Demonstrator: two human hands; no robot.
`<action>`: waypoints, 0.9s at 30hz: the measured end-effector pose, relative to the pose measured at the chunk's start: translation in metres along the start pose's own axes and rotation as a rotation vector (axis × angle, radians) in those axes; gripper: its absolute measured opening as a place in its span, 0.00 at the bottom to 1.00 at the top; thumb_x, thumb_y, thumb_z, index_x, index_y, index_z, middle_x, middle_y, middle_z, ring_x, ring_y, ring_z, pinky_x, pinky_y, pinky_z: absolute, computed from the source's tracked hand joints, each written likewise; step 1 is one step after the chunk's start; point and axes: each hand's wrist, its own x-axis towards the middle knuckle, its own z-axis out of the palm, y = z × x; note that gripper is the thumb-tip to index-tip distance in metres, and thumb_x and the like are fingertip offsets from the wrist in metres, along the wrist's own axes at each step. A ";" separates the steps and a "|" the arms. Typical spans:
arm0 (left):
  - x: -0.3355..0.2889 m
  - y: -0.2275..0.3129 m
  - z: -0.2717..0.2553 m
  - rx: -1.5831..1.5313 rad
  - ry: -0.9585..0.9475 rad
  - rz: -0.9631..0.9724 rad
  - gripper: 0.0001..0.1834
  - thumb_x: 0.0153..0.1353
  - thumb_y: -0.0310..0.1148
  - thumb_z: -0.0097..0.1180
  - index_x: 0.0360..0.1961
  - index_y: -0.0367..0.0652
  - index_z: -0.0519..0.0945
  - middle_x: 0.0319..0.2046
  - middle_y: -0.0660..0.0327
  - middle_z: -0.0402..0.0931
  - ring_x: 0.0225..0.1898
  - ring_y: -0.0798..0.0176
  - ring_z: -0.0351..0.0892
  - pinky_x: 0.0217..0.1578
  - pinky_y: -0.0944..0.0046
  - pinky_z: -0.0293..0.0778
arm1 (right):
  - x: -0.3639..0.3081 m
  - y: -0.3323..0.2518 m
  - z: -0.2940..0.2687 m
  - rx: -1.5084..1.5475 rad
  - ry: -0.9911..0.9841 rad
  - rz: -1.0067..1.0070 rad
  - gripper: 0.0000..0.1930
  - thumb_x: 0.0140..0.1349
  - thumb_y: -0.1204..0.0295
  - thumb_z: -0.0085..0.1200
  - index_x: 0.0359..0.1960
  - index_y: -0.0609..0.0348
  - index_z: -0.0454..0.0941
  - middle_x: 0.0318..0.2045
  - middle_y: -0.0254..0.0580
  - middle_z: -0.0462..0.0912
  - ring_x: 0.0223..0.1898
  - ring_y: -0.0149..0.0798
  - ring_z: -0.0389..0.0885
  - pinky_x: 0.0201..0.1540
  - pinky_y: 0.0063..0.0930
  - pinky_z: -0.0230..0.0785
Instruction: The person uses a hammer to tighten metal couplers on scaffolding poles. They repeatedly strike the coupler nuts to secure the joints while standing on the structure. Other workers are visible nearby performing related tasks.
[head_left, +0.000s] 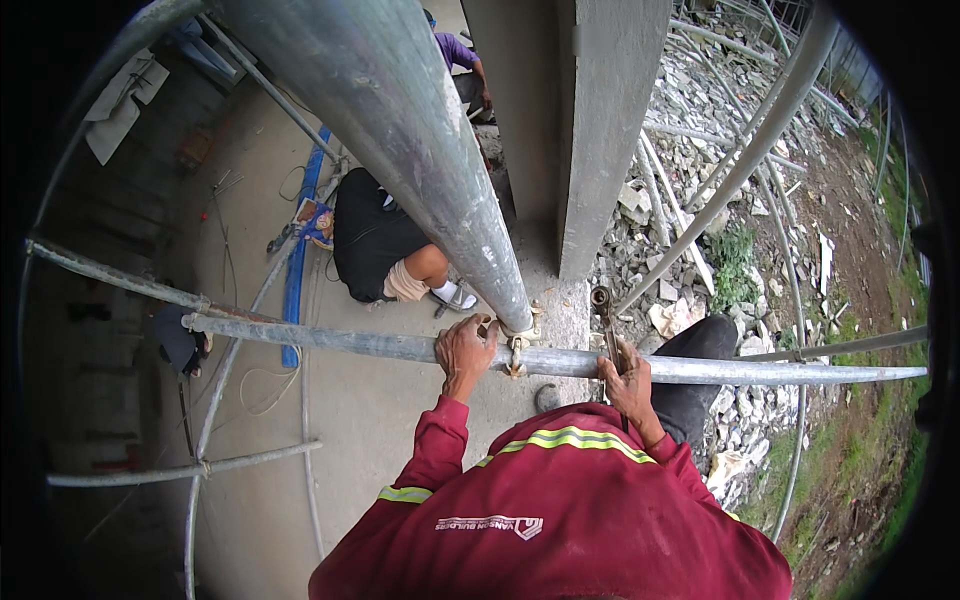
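A grey metal scaffold pipe [560, 361] runs crosswise in front of me. It meets a thick upright pipe [430, 150] at a rusty scaffold clamp [517, 352]. My left hand [466, 350] is closed over the crosswise pipe just left of the clamp, its thumb and forefinger curled close to the thick pipe's lower end. To the right of the clamp, my right hand [627, 382] is closed on a dark wrench [604, 318] and rests against the same pipe. The wrench's ring end points away from me; its lower part is hidden by the hand.
A concrete column [610, 130] stands just beyond the pipes. Below, a person in black [370, 235] crouches beside a blue beam [298, 270]; another in purple [455, 52] is farther off. Rubble [690, 270] covers the ground at right. Diagonal pipes [740, 160] cross there.
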 end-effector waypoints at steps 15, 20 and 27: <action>-0.001 -0.001 0.005 -0.072 0.023 0.010 0.19 0.59 0.49 0.59 0.43 0.48 0.86 0.36 0.58 0.86 0.39 0.52 0.83 0.47 0.52 0.71 | -0.004 0.002 0.000 0.211 -0.063 0.020 0.17 0.70 0.70 0.57 0.52 0.71 0.72 0.24 0.31 0.75 0.23 0.21 0.69 0.24 0.18 0.61; -0.009 -0.008 0.009 -0.072 0.110 -0.004 0.19 0.59 0.49 0.60 0.43 0.48 0.86 0.31 0.59 0.85 0.36 0.53 0.83 0.47 0.53 0.71 | -0.003 0.003 0.004 0.265 -0.133 0.038 0.16 0.70 0.76 0.55 0.55 0.71 0.71 0.28 0.30 0.76 0.26 0.20 0.69 0.26 0.15 0.61; -0.004 -0.001 0.004 -0.084 0.058 -0.010 0.19 0.59 0.49 0.60 0.44 0.48 0.86 0.30 0.59 0.85 0.36 0.53 0.83 0.47 0.52 0.71 | 0.001 0.009 0.000 0.272 -0.136 0.001 0.16 0.70 0.76 0.55 0.56 0.72 0.71 0.29 0.31 0.76 0.26 0.20 0.71 0.27 0.15 0.63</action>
